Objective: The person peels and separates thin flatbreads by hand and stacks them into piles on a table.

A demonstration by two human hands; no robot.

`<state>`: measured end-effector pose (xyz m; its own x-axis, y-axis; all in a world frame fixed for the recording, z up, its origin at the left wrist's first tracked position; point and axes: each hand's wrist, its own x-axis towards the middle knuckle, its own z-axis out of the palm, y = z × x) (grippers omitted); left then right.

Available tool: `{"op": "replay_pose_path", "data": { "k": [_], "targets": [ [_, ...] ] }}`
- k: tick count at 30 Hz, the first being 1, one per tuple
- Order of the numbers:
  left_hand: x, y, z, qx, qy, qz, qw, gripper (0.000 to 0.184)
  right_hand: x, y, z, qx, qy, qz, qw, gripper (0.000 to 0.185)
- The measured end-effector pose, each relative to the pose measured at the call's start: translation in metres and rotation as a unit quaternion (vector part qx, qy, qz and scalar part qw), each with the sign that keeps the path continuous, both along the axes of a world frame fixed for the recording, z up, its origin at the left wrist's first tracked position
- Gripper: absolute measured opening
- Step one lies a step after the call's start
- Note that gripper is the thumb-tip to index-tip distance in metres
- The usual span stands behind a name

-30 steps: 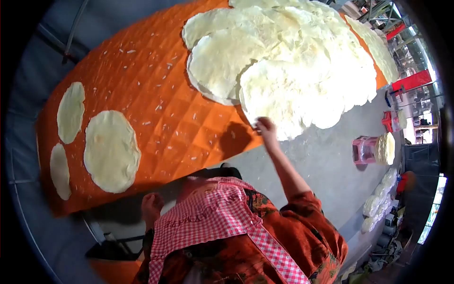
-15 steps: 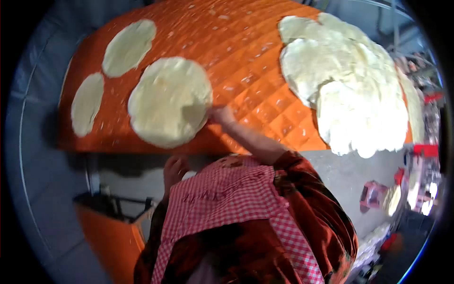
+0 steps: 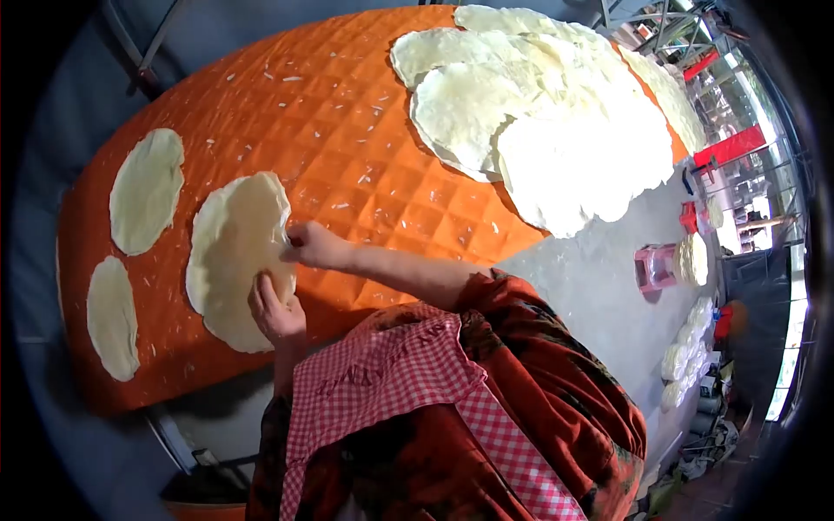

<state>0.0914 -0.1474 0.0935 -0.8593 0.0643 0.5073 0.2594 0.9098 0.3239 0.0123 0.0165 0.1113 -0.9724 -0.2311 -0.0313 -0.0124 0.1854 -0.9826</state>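
Note:
A thin round flatbread sheet (image 3: pixel 230 252) lies on an orange quilted surface (image 3: pixel 347 148), its right edge bent inward. My right hand (image 3: pixel 320 246) pinches that right edge, fingers closed. Just below it, my left hand (image 3: pixel 278 313) rests on the lower right part of the same sheet, fingers stretched out over it; its thumb is hard to make out. Two smaller-looking flatbread sheets, an upper one (image 3: pixel 146 191) and a lower one (image 3: pixel 113 319), lie flat to the left, apart from both hands.
A large overlapping pile of flatbread sheets (image 3: pixel 565 130) covers the right end of the surface, brightly lit. On the grey floor (image 3: pixel 565 286) at right stands a pink stool-like object (image 3: pixel 656 267). Metal bars (image 3: pixel 143 52) stand beyond the far left edge. Small pale flecks dot the orange padding.
My left hand has come up from below the table edge onto the sheet. The sheet's right edge, flat before, is now bent inward at my right hand. The camera view has turned.

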Motion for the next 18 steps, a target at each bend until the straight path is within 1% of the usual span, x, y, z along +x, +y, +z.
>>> {"op": "replay_pose_path", "data": {
  "k": [1,2,3,4,5,6,7,8,10,11,12,13,14,15,16,18],
  "targets": [
    [-0.008,-0.007,-0.031,0.03,-0.06,0.003,0.998,0.036,-0.001,0.026,-0.005,0.057,0.012,-0.004,0.998,0.025],
    [-0.013,-0.008,-0.046,0.058,-0.119,0.006,0.991,0.033,-0.001,0.056,-0.014,0.114,0.024,-0.01,0.993,0.026],
    [-0.011,-0.001,-0.038,0.082,-0.126,0.006,0.989,0.022,0.003,0.091,-0.037,0.233,0.118,-0.174,0.949,0.036],
    [-0.013,0.0,-0.046,0.074,-0.13,-0.003,0.989,0.02,-0.021,0.151,-0.096,0.308,0.251,-0.188,0.898,0.054],
    [-0.014,-0.007,-0.062,0.065,-0.133,-0.012,0.989,0.018,-0.006,0.188,-0.046,0.469,0.094,-0.213,0.852,0.066],
    [-0.011,-0.012,-0.07,0.055,-0.138,-0.021,0.989,0.016,-0.007,0.224,-0.044,0.534,0.077,-0.257,0.802,0.067],
    [-0.01,-0.005,-0.066,0.055,-0.143,-0.009,0.988,0.014,-0.005,0.266,-0.06,0.61,0.112,-0.281,0.732,0.06],
    [-0.007,-0.004,-0.06,0.056,-0.151,-0.003,0.987,0.013,-0.003,0.293,-0.082,0.682,0.139,-0.305,0.65,0.054],
    [-0.012,0.002,-0.055,0.073,-0.171,-0.002,0.983,0.012,-0.014,0.322,-0.104,0.692,0.138,-0.273,0.654,0.053],
    [-0.012,0.003,-0.054,0.087,-0.187,-0.002,0.978,0.013,-0.018,0.323,-0.082,0.643,0.115,-0.268,0.708,0.042],
    [-0.012,0.003,-0.055,0.099,-0.206,0.0,0.974,0.013,-0.025,0.327,-0.053,0.628,0.043,-0.21,0.748,0.036],
    [-0.011,0.0,-0.058,0.086,-0.213,0.007,0.973,0.014,-0.037,0.334,-0.025,0.606,-0.028,-0.148,0.781,0.031],
    [-0.012,-0.003,-0.063,0.074,-0.221,0.016,0.972,0.014,-0.052,0.346,-0.011,0.578,-0.099,-0.082,0.806,0.025],
    [-0.014,-0.003,-0.066,0.063,-0.228,0.026,0.971,0.015,-0.075,0.369,-0.028,0.573,0.015,-0.141,0.807,0.013],
    [-0.015,0.0,-0.064,0.095,-0.217,0.019,0.971,0.016,-0.102,0.387,-0.011,0.527,-0.028,-0.179,0.831,0.018],
    [-0.01,0.006,-0.057,0.161,-0.197,0.008,0.967,0.019,-0.145,0.429,0.061,0.464,0.014,-0.29,0.837,0.028]
  ]
}}
